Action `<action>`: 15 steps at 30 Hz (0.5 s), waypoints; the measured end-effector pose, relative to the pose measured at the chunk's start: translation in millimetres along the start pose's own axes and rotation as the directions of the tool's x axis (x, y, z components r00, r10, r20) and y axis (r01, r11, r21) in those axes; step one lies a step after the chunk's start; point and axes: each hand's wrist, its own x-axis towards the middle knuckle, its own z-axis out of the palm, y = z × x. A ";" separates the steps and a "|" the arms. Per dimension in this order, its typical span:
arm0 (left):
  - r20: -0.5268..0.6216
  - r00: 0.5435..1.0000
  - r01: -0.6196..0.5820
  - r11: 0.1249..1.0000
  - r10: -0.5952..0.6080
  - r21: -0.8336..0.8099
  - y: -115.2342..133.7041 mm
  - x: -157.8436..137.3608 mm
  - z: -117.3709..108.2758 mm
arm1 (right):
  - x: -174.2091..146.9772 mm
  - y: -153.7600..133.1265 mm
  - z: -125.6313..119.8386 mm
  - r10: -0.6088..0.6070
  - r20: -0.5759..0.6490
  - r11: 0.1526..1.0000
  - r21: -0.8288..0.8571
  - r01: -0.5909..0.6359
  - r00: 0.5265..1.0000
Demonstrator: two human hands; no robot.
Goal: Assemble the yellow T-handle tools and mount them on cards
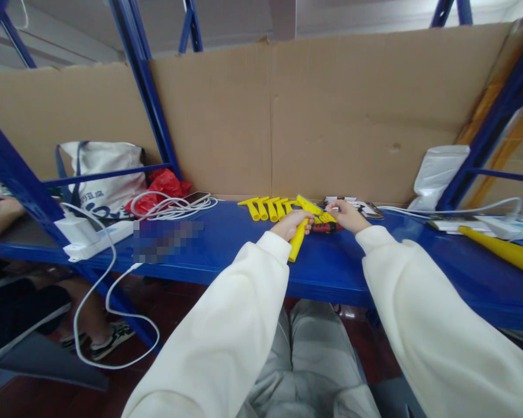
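Note:
My left hand (291, 223) is closed around the yellow handle (298, 241) of a T-shaped scraper-like tool, its wide head (308, 205) angled up toward the back. Close by on the right, my right hand (346, 215) has thumb and fingers pinched together; what they hold, if anything, is too small to make out. Several similar yellow T-shaped pieces (261, 209) lie in a row to the left of my hands. Between the hands, more small yellow parts (326, 217) sit on or beside a dark red and black object (325, 228), partly hidden.
The blue table (239, 255) backs onto a cardboard panel (331, 110). Left are a power strip (100, 241), coiled white cable (169, 206), a phone (196, 198) and a cloth bag (108, 174). Right are a yellow object (501, 249) and a white plastic bag (440, 174). Another person's hand (2, 212) shows far left.

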 end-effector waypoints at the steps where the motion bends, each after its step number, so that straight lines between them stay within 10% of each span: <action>1: 0.005 1.000 0.002 1.000 -0.003 0.009 -0.4 0.6 0.2 | -0.3 -0.3 1.5 -0.015 0.010 1.000 0.016 0.015 1.000; 15: 0.011 0.999 0.037 0.993 -0.039 0.113 -0.3 -0.9 6.2 | -6.5 -12.2 -0.3 0.015 0.089 1.000 0.019 -0.016 0.996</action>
